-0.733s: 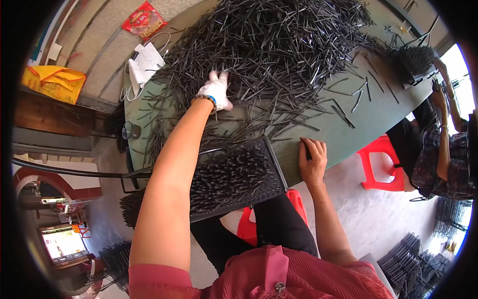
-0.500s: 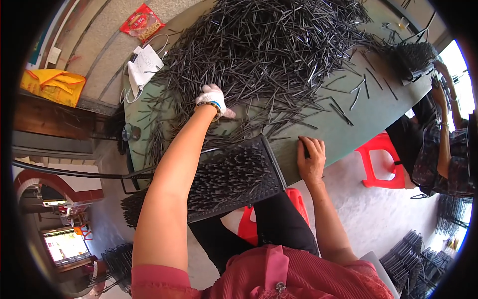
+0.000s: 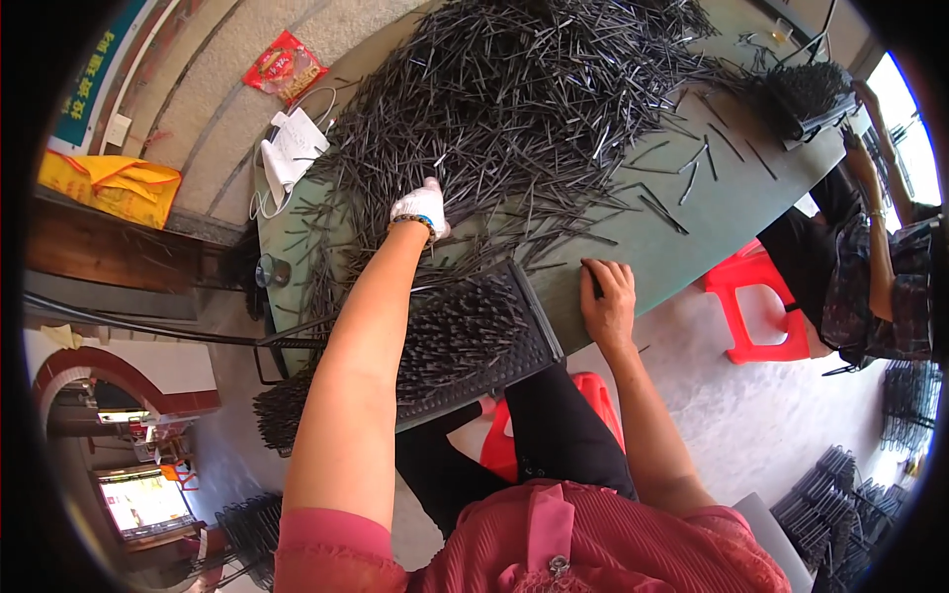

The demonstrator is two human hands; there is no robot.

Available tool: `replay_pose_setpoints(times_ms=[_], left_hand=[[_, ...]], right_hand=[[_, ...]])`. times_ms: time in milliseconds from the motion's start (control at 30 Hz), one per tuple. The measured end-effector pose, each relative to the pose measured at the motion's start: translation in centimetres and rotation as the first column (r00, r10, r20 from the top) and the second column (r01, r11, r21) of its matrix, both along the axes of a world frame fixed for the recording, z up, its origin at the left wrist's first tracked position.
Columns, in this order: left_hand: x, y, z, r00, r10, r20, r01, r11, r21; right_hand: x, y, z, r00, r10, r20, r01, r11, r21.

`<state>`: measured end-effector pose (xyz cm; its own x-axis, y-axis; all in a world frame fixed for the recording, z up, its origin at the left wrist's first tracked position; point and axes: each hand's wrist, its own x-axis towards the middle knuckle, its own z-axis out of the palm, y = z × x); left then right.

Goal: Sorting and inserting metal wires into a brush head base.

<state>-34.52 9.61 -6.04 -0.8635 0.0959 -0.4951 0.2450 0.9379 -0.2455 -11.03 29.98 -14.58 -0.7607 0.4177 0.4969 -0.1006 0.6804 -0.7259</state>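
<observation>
My left hand (image 3: 420, 210), in a white glove with a beaded bracelet at the wrist, reaches into the near edge of a large heap of thin black strips (image 3: 524, 109). Its fingers are drawn together; what they hold is hidden. Bare, my right hand (image 3: 608, 299) rests at the table's near edge with curled fingers. Something dark shows between its thumb and forefinger, too small to name. Between my arms a black perforated tray (image 3: 539, 331) leans from the table over my lap, densely filled with short upright black pieces (image 3: 460, 326). My left forearm crosses above it.
Scattered strips lie on the green table (image 3: 682, 212). At its left are a white cloth (image 3: 292, 148), a red snack packet (image 3: 284, 67) and a glass (image 3: 272, 270). Far right, another person's hands (image 3: 858, 148) are near a similar filled tray (image 3: 811, 97). A red stool (image 3: 751, 306) stands below.
My left hand has drawn its spread thumb and fingers together at the heap's edge. My right hand stays by the table edge. The whole view has shifted slightly.
</observation>
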Motion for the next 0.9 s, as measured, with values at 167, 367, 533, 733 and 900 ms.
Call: replay_pose_setpoints(times_ms=[167, 367, 533, 733, 900], left_hand=[[0.1, -0.5, 2.0, 0.982, -0.055, -0.181, 0.084, 0.985, 0.153], [-3.5, -3.1, 2.6, 0.940, 0.287, -0.186, 0.065, 0.384, 0.921], [-2.9, -0.5, 2.0, 0.729, 0.018, 0.684, -0.569, -0.538, 0.621], [-0.6, 3.0, 1.1, 0.746, 0.022, 0.665, -0.485, -0.668, 0.565], [2.0, 4.5, 2.9, 0.811, 0.116, 0.573, -0.350, -0.690, 0.634]], right_hand=[[0.1, 0.4, -0.3, 1.000, -0.002, -0.019, 0.002, 1.000, 0.004], [0.1, 0.2, -0.1, 0.999, -0.002, -0.038, 0.002, 1.000, 0.010], [0.1, 0.2, -0.2, 1.000, -0.007, -0.020, 0.007, 1.000, 0.005], [0.2, 0.2, 0.1, 0.999, 0.000, -0.038, 0.000, 1.000, -0.002], [-0.7, -0.2, 1.3, 0.997, -0.044, 0.065, 0.071, 0.858, -0.509]])
